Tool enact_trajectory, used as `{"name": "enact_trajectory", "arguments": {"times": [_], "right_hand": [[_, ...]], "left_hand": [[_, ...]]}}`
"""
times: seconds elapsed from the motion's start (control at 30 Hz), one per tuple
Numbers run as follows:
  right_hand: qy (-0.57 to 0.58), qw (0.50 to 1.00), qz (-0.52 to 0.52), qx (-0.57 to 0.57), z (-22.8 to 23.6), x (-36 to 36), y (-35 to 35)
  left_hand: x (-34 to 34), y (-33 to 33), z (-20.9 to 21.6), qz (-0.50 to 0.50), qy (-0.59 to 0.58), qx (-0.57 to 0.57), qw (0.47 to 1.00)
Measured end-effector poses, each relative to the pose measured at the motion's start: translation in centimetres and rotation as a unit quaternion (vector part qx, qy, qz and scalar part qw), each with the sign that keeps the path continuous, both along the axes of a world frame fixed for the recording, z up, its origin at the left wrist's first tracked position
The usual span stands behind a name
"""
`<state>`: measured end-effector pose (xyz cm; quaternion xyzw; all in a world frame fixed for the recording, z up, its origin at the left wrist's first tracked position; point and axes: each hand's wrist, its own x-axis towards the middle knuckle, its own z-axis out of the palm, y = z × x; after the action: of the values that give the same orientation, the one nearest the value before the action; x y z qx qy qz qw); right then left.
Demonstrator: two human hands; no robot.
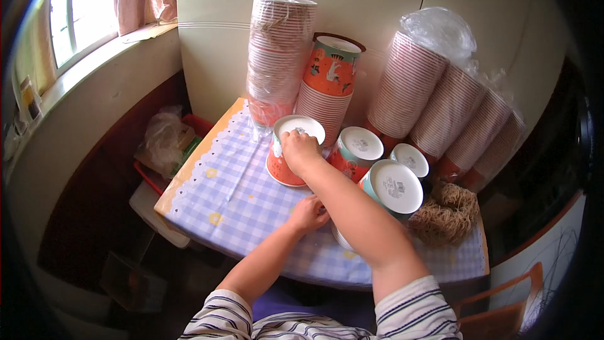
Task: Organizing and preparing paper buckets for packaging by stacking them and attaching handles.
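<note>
My right hand [299, 146] reaches far to the left, its fingers curled over the base of an upside-down orange paper tub [284, 175] and gripping it. Below that forearm, my left hand [307, 215] is low over the table with bent fingers. The right forearm covers part of it, so I cannot make out what it holds, if anything. More tubs rest base up to the right: an orange and green tub [362, 143], a larger tub [396, 187] and a smaller tub [410, 160]. A white rim [341, 237] peeks out under my right forearm.
Tall stacks of paper tubs line the wall: a wrapped stack [281, 56], an unwrapped stack [324, 110] and several wrapped stacks [406, 85] leaning at the right. Brown fibrous bundles [443, 217] lie at the right of the checked tablecloth [242, 198]. An orange chair [503, 315] stands lower right.
</note>
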<state>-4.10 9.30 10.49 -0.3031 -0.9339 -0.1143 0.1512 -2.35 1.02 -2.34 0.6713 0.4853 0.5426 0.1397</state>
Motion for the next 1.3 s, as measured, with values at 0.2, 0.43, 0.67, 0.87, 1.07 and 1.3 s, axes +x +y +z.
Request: {"name": "enact_trajectory", "arguments": {"times": [0.2, 0.43, 0.67, 0.87, 1.07, 1.3], "right_hand": [[-0.072, 0.980, -0.125, 0.141, -0.9, 0.2, -0.2], [-0.007, 0.994, 0.013, 0.112, 5.1, 6.6, -8.1], [0.107, 0.993, -0.026, 0.030, 9.3, 22.7, -11.7], [0.222, 0.974, -0.028, 0.029, 2.5, 27.3, -10.6], [0.354, 0.935, 0.011, -0.005, 2.1, 26.6, -10.1], [0.406, 0.913, 0.026, 0.013, 4.5, 27.8, -9.4]], "left_hand": [[0.0, 0.2, -0.5, 0.009, 0.020, -0.067, 0.998], [0.5, 1.3, -2.6, 0.000, -0.079, 0.039, 0.996], [-0.2, -0.8, 0.0, -0.009, -0.032, -0.115, 0.993], [1.0, -0.1, 0.7, -0.066, -0.035, -0.116, 0.990], [0.0, -0.4, 0.5, -0.095, -0.009, -0.132, 0.987], [0.4, -0.6, 1.0, -0.108, -0.009, -0.137, 0.985]]}}
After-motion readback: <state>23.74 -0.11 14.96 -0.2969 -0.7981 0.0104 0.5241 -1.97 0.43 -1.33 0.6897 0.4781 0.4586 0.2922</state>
